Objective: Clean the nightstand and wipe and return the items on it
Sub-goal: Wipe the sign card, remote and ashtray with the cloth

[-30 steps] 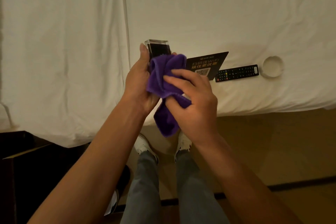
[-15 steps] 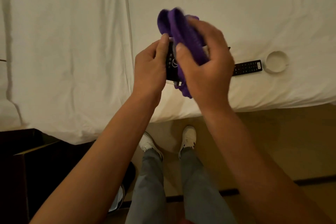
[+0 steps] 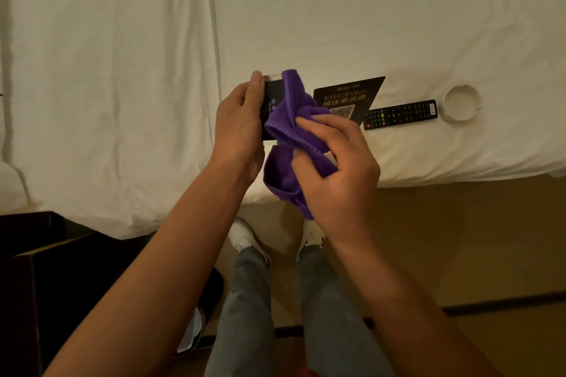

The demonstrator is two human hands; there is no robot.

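My left hand [image 3: 237, 122] grips a black acrylic sign stand [image 3: 272, 95] by its left edge, upright over the bed's edge. A bunched purple cloth [image 3: 289, 131] covers most of the stand's face and hangs below it. My right hand [image 3: 333, 168] is closed on that cloth and presses it against the stand. On the white bed sheet [image 3: 122, 70] to the right lie a black WiFi card [image 3: 347, 98] with a QR code, a black remote control [image 3: 401, 113] and a round white ashtray [image 3: 462, 102].
A dark wooden nightstand [image 3: 36, 269] stands at the lower left beside the bed. My legs and white shoes [image 3: 245, 239] are on the tan floor [image 3: 459, 239] below my hands. A dark strip runs along the floor at the lower right.
My right hand has dragged the cloth down from the top of the stand to its lower part. Both hands have dropped lower, uncovering the WiFi card behind them.
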